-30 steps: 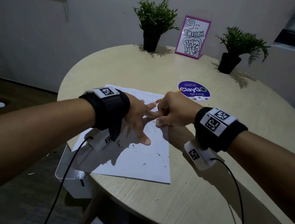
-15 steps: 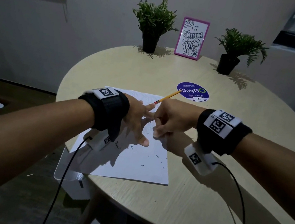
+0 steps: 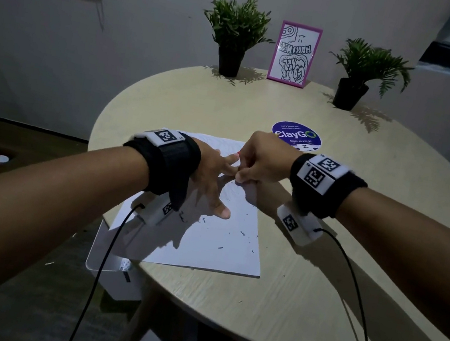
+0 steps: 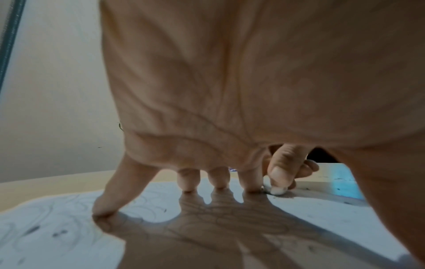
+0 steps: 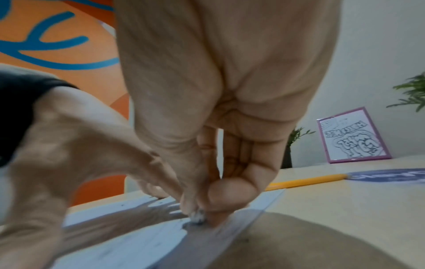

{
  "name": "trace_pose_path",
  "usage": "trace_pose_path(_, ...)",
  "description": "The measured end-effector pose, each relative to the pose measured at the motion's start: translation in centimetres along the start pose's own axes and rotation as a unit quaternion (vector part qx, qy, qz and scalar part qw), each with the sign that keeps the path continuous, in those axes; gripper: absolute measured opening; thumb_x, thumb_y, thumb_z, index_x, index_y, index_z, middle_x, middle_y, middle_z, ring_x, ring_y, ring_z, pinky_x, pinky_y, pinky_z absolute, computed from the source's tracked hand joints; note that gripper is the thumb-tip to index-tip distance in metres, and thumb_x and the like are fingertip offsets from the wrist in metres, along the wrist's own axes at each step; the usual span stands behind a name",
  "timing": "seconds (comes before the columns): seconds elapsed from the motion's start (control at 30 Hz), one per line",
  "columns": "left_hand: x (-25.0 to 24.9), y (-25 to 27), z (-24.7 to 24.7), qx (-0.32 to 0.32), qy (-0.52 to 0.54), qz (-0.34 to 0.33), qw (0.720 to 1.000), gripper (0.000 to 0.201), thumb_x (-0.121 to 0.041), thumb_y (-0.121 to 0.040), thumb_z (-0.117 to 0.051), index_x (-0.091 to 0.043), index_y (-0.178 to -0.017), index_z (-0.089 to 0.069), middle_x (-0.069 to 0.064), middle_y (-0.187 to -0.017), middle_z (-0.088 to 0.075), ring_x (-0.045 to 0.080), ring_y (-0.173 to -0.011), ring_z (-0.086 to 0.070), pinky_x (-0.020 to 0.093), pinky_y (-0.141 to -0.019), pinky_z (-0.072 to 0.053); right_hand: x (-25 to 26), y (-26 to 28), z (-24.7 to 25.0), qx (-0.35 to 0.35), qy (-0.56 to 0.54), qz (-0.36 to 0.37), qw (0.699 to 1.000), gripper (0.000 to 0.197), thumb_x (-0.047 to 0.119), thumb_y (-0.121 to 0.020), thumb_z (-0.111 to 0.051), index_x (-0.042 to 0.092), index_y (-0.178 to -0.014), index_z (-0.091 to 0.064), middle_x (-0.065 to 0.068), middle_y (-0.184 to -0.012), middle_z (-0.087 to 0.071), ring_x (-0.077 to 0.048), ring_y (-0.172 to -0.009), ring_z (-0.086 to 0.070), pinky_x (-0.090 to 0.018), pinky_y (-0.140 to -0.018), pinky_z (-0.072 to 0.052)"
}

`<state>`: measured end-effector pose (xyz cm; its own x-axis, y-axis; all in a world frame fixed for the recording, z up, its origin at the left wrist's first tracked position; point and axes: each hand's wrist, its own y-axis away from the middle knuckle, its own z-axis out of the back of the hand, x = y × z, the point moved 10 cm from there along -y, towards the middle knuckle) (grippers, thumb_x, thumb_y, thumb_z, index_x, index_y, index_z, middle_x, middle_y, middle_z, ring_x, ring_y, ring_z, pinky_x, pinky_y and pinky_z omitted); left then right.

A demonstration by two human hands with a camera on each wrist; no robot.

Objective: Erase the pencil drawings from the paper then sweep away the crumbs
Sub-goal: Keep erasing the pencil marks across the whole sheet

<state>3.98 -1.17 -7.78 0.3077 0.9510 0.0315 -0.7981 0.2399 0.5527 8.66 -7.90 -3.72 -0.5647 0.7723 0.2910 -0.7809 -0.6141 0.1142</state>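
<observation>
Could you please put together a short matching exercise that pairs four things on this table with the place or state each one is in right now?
Things:
1. eraser
2. left hand
3. pencil
4. picture frame

Places or states:
A. lies on the table beyond the paper, untouched
B. stands at the far edge, between the two potted plants
C. pinched in the right hand, pressed on the paper
D. spread fingers press the paper down

Pairs: 1-C, 2-D, 3-A, 4-B
</observation>
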Motion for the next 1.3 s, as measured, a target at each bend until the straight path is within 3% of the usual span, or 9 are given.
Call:
trace_pose_path(0.17,-0.3,0.3,0.2,-0.007,0.004,-0.001,1.000,0.093,-0.072,-0.076,-0.067,-0.054,-0.151,-0.016,-0.017,-0.165,0.002,0.018,-0.154,0.003,0.050,-0.121,-0.014,1.9,2.2,-2.6,0.124,-0.020,0.044,0.991,0.024,0.021,-0.079,-0.083,0.020,-0.062,-0.067,0.011,-0.054,-0.066,0.001,-0.051,-0.060,-0.018,-0.058,-0.048)
trace_pose_path(0.33,0.2,-0.6,-0.3,-0.006,0.005,-0.001,1.000,0.106,-0.080,-0.070,-0.065,-0.054,-0.152,-0.003,-0.021,-0.163,0.013,0.018,-0.154,0.004,0.052,-0.121,-0.015,-0.3,0.0,-0.2,0.002,-0.009,-0.003,1.000,0.020,0.024,-0.077,-0.084,0.019,-0.063,-0.070,0.007,-0.059,-0.067,0.006,-0.051,-0.056,-0.021,-0.057,-0.041)
trace_pose_path(0.53,0.2,-0.5,-0.2,-0.005,0.018,-0.001,1.000,0.099,-0.075,-0.072,-0.067,-0.054,-0.151,-0.012,-0.019,-0.165,-0.002,0.018,-0.153,0.007,0.052,-0.122,-0.010,1.3,2.1,-2.5,0.110,-0.016,0.032,0.993,0.025,0.025,-0.079,-0.083,0.022,-0.061,-0.067,0.009,-0.057,-0.068,-0.001,-0.054,-0.062,-0.018,-0.056,-0.046)
trace_pose_path(0.7,0.5,-0.7,-0.2,-0.006,0.016,0.009,1.000,0.117,-0.078,-0.071,-0.066,-0.045,-0.155,0.009,-0.017,-0.165,0.004,0.016,-0.153,0.006,0.050,-0.121,-0.013,-0.6,0.1,0.0,-0.007,-0.009,-0.009,1.000,0.022,0.025,-0.077,-0.084,0.016,-0.064,-0.069,0.005,-0.059,-0.066,0.002,-0.052,-0.056,-0.021,-0.057,-0.041)
trace_pose_path(0.9,1.3,-1.7,-0.7,0.000,0.032,0.010,0.999,0.127,-0.085,-0.060,-0.068,-0.045,-0.155,0.007,-0.025,-0.162,0.011,0.015,-0.153,0.008,0.051,-0.121,-0.013,0.9,2.4,-2.7,0.144,-0.048,0.041,0.988,0.022,0.023,-0.082,-0.082,0.009,-0.070,-0.071,0.003,-0.065,-0.073,-0.002,-0.057,-0.064,-0.013,-0.057,-0.046)
trace_pose_path(0.97,1.4,-1.8,-0.7,0.000,0.033,0.018,0.999,0.128,-0.084,-0.061,-0.068,-0.044,-0.155,0.009,-0.022,-0.163,0.009,0.015,-0.153,0.007,0.052,-0.122,-0.013,0.3,1.2,-1.7,0.098,-0.027,0.036,0.994,0.021,0.026,-0.079,-0.084,0.013,-0.068,-0.072,0.007,-0.061,-0.070,0.002,-0.054,-0.060,-0.011,-0.055,-0.043)
trace_pose_path(1.1,1.3,-1.3,-0.5,-0.007,0.029,0.022,0.999,0.129,-0.086,-0.059,-0.067,-0.047,-0.153,0.011,-0.015,-0.165,0.004,0.017,-0.154,0.003,0.052,-0.121,-0.016,-0.6,-0.2,-0.2,0.007,0.000,0.010,1.000,0.021,0.027,-0.078,-0.083,0.018,-0.064,-0.069,0.006,-0.060,-0.067,0.000,-0.055,-0.057,-0.024,-0.059,-0.046)
trace_pose_path(1.23,0.6,-1.2,-0.4,-0.006,0.033,-0.004,0.999,0.113,-0.079,-0.066,-0.069,-0.050,-0.154,-0.003,-0.024,-0.163,0.005,0.018,-0.153,0.010,0.054,-0.122,-0.011,1.7,2.5,-3.1,0.152,-0.031,0.048,0.987,0.023,0.024,-0.081,-0.082,0.016,-0.064,-0.068,0.005,-0.062,-0.071,-0.003,-0.057,-0.065,-0.019,-0.060,-0.049)
trace_pose_path(1.3,0.6,-1.1,-0.4,-0.008,0.034,-0.006,0.999,0.111,-0.078,-0.067,-0.069,-0.050,-0.153,-0.006,-0.023,-0.164,0.001,0.018,-0.153,0.011,0.053,-0.122,-0.011,2.0,2.4,-3.3,0.166,-0.033,0.057,0.984,0.021,0.024,-0.079,-0.084,0.016,-0.066,-0.069,0.004,-0.065,-0.073,-0.004,-0.058,-0.066,-0.016,-0.060,-0.047)
